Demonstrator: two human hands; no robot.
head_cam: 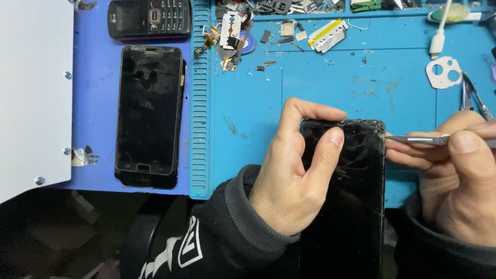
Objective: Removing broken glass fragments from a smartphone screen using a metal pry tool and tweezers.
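A black smartphone with a cracked screen [356, 196] lies upright on the blue repair mat [320, 88], its glass shattered most at the top right corner. My left hand [297, 170] grips its upper left part, index finger hooked over the top edge and thumb pressed on the glass. My right hand [454, 175] holds a thin metal blade tool [418, 139] flat, with its tip touching the phone's top right corner.
A second black smartphone [149, 116] lies on the blue surface at left, with a keypad phone [150, 18] above it. Razor blades, small parts and screws litter the mat's top. A white cable [439, 36], a white camera-hole piece [444, 72] and tweezers [473, 95] lie at right. A white panel [33, 93] stands far left.
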